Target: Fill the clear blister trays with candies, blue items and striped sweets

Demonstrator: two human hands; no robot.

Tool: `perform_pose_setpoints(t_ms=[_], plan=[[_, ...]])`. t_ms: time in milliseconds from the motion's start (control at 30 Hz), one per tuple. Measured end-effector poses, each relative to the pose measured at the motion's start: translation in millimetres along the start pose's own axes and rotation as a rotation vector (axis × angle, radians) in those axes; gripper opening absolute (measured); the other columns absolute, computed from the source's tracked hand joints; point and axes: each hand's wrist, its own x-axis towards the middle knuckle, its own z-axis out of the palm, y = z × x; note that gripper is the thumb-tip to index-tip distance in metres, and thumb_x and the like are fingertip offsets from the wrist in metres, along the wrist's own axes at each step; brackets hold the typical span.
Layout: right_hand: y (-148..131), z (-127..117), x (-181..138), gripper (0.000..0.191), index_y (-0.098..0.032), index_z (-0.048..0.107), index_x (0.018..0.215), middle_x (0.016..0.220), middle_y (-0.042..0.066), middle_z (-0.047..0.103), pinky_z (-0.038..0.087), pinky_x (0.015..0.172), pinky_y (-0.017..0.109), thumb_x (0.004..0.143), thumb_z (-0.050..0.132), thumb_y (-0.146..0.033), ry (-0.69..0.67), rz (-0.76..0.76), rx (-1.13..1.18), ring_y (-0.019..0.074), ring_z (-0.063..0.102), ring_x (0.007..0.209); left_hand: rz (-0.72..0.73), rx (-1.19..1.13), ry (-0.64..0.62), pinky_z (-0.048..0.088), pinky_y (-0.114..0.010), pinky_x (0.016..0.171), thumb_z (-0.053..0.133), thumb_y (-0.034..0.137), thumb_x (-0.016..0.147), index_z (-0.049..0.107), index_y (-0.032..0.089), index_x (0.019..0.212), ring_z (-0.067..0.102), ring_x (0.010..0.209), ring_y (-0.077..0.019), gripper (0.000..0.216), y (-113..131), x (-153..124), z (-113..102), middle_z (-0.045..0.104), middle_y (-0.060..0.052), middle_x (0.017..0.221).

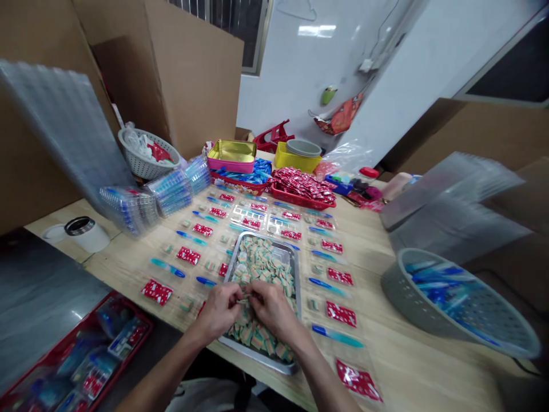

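Observation:
A metal tray [289,367] filled with small square green-and-pink pieces [268,266] lies at the table's near edge. Over it, my left hand [221,312] and my right hand [272,306] meet with fingertips pinched together. Something small seems to be between them, too hidden and blurred to name. Clear plastic trays surround the metal tray in rows, each with a blue pen-like stick [337,336] and a red packet with white marks [341,313]. Small green-and-pink pieces also sit in several of these compartments.
A grey basket [398,303] of blue sticks stands on the right. Red packets fill a red tray [315,201] at the back, beside a pink-and-gold tin [231,157]. Stacked clear trays [169,194] and a white cup [88,236] are left; a red crate [143,329] sits below.

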Motion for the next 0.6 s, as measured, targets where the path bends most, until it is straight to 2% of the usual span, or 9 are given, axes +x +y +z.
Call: perform_pose_setpoints(t_ms=[167,367,467,600], plan=[[-2.9,3.0,-3.5,0.033,-0.019,0.057,0.082,0.081,0.002,0.061,0.039,0.072,0.025,0.062,0.041,0.002,-0.092,-0.048,0.002,0.0174,0.056,0.081,0.008,0.051,0.036,0.032,-0.022,0.055,0.048,0.003,0.059,0.049,0.018,0.072,0.047,0.060,-0.0121,0.020,-4.8,-1.8,6.1,0.048,0.004,0.063],[-5.5,-0.7,-9.1,0.036,-0.020,0.056,0.094,0.094,0.004,0.061,0.039,0.083,0.032,0.063,0.049,-0.002,-0.145,-0.057,-0.036,0.0214,0.054,0.093,-0.020,0.023,0.014,0.034,-0.022,0.056,0.049,0.002,0.059,0.049,0.018,0.077,0.049,0.062,-0.0127,0.024,-4.0,-3.5,4.5,0.050,0.003,0.068],[-7.6,-0.5,-8.9,0.033,-0.020,0.056,0.095,0.093,0.004,0.061,0.038,0.084,0.035,0.065,0.053,-0.005,-0.141,-0.038,-0.076,0.0221,0.054,0.092,-0.030,-0.007,0.003,0.036,-0.023,0.058,0.050,0.003,0.060,0.051,0.018,0.078,0.051,0.065,-0.0133,0.024,-3.0,-3.4,4.3,0.051,0.002,0.069],[-7.1,3.8,-7.5,0.026,-0.019,0.055,0.086,0.084,0.003,0.061,0.038,0.081,0.034,0.067,0.050,-0.003,-0.113,-0.004,-0.104,0.0203,0.055,0.085,-0.029,-0.036,0.006,0.039,-0.022,0.060,0.048,0.000,0.061,0.054,0.018,0.090,0.053,0.066,-0.0133,0.035,-2.0,-5.4,4.9,0.053,0.003,0.070]])
